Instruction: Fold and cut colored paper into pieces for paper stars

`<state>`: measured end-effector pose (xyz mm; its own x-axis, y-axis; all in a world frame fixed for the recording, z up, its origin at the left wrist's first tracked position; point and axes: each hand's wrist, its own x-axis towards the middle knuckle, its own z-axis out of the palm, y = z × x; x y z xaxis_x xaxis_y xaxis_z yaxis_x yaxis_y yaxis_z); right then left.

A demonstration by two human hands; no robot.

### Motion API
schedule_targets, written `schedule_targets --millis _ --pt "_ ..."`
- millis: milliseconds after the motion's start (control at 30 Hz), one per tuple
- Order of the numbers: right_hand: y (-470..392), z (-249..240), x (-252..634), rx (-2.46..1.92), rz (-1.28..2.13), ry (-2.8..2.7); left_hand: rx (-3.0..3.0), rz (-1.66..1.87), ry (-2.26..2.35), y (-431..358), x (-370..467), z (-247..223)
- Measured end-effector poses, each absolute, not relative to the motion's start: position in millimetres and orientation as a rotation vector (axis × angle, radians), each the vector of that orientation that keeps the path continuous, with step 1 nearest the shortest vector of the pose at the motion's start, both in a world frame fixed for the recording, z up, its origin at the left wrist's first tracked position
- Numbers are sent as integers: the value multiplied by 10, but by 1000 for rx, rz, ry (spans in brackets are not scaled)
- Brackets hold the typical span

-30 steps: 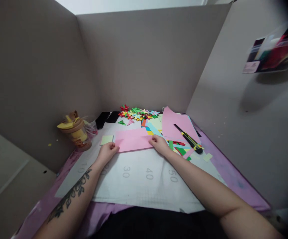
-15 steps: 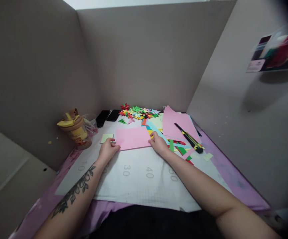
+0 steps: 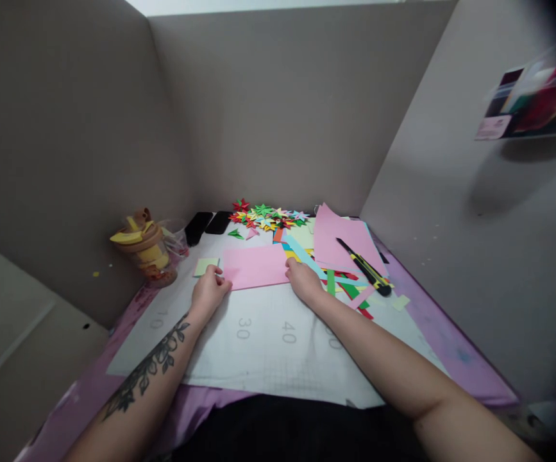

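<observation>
A pink sheet of paper lies in front of me, its near edge slanting slightly. My left hand pinches its lower left corner, fingers closed. At the opposite side, my right hand has its fingers curled closed on the right edge. Just behind my left hand is a small pale green paper square stack. Beyond the sheet are a green folded paper piece and a pink folded one. Colored paper strips lie beside my right hand.
A pile of folded paper stars sits at the back. A yellow-black utility knife rests on pink sheets at right. Two black phones and a brown-yellow tumbler stand left. Beneath is a white numbered mat; grey walls surround the table.
My right hand has shifted slightly left along the sheet's right edge. The left hand and the pink paper stay nearly in place.
</observation>
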<state>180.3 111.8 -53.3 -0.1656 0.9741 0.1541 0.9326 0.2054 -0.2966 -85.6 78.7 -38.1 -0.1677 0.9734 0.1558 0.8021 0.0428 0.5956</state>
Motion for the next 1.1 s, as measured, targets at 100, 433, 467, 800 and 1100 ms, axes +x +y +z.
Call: schedule_targets --millis 100,433,467,800,1100 --pt "1102 -516 1792 -1793 179 -2207 1871 816 2049 780 -855 -398" --pt "1060 -497 1833 -1784 152 -2235 1896 812 2046 774 -869 -416" --pt "1059 -501 1841 -1789 153 -2230 1888 815 2039 777 -873 -422" --pt "1067 -495 1892 -1496 72 -2371 2386 728 1890 823 -922 -418" --pt "1149 -367 1915 -924 69 -2721 2953 218 1095 892 -903 -260"
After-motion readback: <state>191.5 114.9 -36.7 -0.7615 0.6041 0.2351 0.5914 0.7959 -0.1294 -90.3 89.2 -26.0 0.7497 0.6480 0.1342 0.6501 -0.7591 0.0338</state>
